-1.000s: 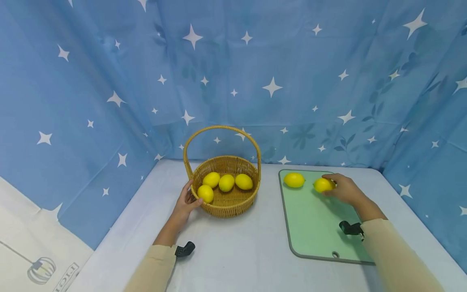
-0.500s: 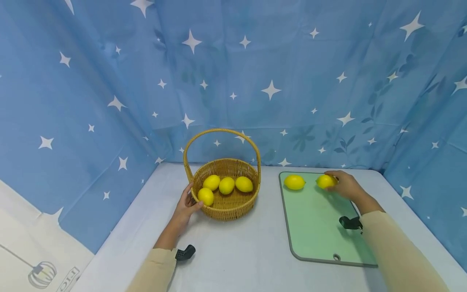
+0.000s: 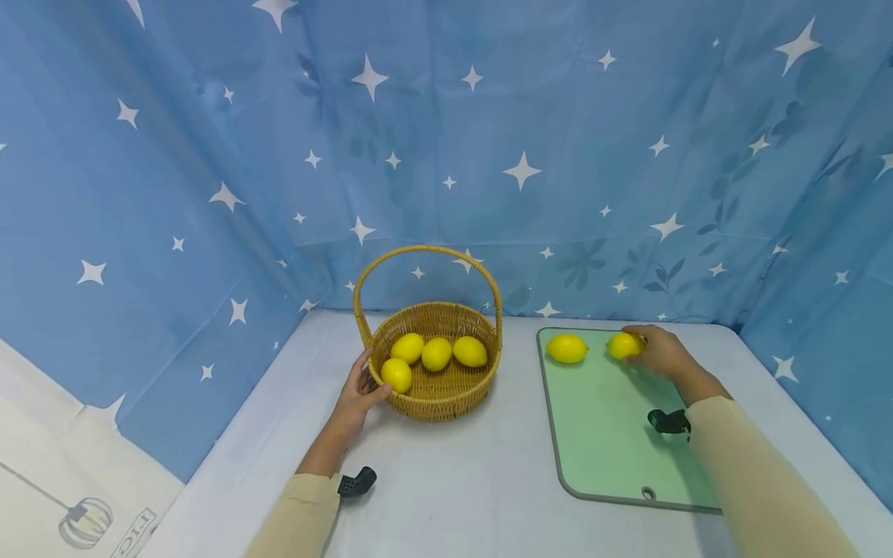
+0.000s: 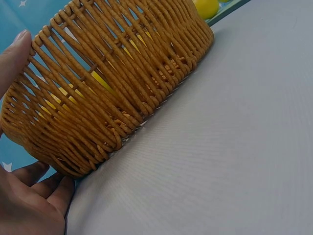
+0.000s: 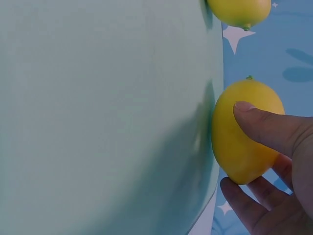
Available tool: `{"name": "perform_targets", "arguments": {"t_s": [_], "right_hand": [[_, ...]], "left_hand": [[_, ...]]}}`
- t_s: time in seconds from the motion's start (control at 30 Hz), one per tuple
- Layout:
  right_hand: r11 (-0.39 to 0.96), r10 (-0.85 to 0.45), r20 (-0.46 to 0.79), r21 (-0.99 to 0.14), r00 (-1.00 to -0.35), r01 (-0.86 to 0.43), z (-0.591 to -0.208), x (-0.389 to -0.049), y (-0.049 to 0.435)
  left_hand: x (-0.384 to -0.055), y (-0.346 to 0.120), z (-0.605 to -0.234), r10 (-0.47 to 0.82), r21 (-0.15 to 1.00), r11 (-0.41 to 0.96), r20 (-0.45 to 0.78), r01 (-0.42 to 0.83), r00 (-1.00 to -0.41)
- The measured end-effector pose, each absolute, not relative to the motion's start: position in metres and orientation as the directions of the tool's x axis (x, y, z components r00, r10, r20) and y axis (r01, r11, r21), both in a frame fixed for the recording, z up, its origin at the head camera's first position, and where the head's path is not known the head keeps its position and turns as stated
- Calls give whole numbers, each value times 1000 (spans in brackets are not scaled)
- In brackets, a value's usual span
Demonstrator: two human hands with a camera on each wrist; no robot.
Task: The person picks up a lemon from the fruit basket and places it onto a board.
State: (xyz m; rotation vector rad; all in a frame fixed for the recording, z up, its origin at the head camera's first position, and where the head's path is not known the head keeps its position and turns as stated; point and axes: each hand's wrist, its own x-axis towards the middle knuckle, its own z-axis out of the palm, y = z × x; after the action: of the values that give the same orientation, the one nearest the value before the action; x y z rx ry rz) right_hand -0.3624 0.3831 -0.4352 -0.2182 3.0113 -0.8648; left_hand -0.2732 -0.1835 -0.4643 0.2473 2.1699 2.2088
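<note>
A round wicker basket (image 3: 436,407) with a tall arched handle stands on the table, several yellow lemons (image 3: 436,354) lying inside it. My left hand (image 3: 358,399) holds its near left side, thumb at the rim and fingers against the wall, as the left wrist view shows from close by. On the green cutting board (image 3: 607,434), my right hand (image 3: 663,356) grips a lemon (image 5: 247,132) near the far edge. The thumb lies on top of this lemon and the fingers are at its far side and end. A second lemon (image 3: 567,349) lies just left of it on the board.
A white cloth (image 3: 460,496) covers the table. Blue curtains (image 3: 446,155) with white stars hang behind it and at both sides. The board has a grey rim and a small hole (image 3: 649,493) near its front edge.
The lemon in my right hand has shifted slightly away, toward the board's far edge, and a little right. My left hand stays at the basket. The head view has tilted slightly.
</note>
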Motion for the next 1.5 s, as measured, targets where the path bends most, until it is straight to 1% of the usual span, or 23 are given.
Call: {"name": "perform_targets", "arguments": {"t_s": [0.6,1.17,1.33,1.5], "right_hand": [[849,-134,15,-514,-991,-123,-435,-366,385],[854,-155,76,-491,-985,-172,-414,-355,377],[841,-151,86,-512,-985,-173,-413,-350,371],[815,-144,130,-547,-981,-192,-414,-341,358]], "left_hand": [[-272,-182,-462,140,995,-44,90,85,-986],[-272,-182,-460,120,998,-11,68,67,-990],[-273,-182,-460,122,998,-17,67,66,-990],[-283,-185,-475,124,995,-53,90,84,-988]]}}
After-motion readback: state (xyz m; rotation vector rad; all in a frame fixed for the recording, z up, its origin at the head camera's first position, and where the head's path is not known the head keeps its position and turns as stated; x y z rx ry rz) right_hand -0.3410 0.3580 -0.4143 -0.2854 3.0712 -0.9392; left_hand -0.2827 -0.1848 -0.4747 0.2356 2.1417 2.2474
